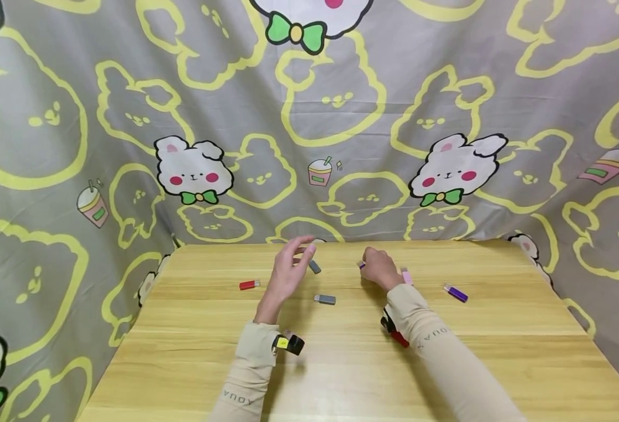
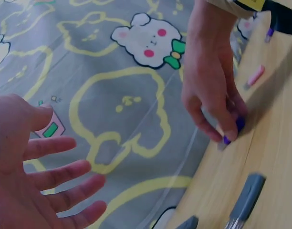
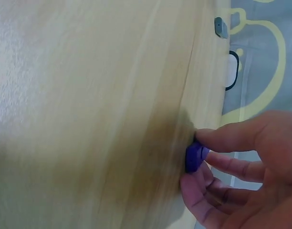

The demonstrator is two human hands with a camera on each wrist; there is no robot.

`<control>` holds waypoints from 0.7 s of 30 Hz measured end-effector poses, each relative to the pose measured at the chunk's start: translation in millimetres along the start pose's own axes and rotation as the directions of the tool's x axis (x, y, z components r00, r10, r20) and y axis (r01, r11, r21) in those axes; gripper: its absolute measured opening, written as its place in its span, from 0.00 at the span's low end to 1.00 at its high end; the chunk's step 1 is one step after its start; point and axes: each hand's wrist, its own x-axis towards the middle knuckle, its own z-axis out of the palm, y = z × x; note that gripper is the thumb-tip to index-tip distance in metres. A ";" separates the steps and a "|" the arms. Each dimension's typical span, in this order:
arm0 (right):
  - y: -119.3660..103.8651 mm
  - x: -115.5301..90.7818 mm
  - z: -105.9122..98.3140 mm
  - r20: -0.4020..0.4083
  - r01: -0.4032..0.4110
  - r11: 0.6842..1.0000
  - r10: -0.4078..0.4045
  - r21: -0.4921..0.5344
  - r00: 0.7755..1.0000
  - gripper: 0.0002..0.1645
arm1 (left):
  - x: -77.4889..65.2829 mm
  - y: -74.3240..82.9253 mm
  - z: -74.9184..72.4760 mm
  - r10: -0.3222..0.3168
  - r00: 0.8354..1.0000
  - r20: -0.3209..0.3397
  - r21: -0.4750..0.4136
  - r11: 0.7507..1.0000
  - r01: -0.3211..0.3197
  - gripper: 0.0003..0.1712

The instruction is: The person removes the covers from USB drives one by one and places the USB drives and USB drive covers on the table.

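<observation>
My right hand (image 1: 380, 268) pinches a purple USB flash drive (image 3: 195, 156) between thumb and fingers, low at the table toward its far edge. The left wrist view shows the drive's metal plug poking out below the fingertips. My left hand (image 1: 288, 266) is raised over the table with fingers spread and nothing in it. Nearest to it lie two grey USB flash drives: one (image 1: 315, 266) just past its fingers, the other (image 1: 325, 299) closer to me. A pink USB flash drive (image 1: 407, 276) lies just right of my right hand, partly hidden by it.
On the wooden table (image 1: 330, 375), a red USB flash drive (image 1: 248, 285) lies at the left and another purple one (image 1: 456, 293) at the right. A patterned grey curtain (image 1: 267, 105) hangs behind the table and along both sides.
</observation>
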 end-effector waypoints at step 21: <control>-2.6 -38.5 -23.0 -0.188 0.214 0.841 -0.136 0.497 0.973 0.08 | 2.6 -11.3 26.9 0.009 0.999 0.051 -0.202 0.979 0.001 0.14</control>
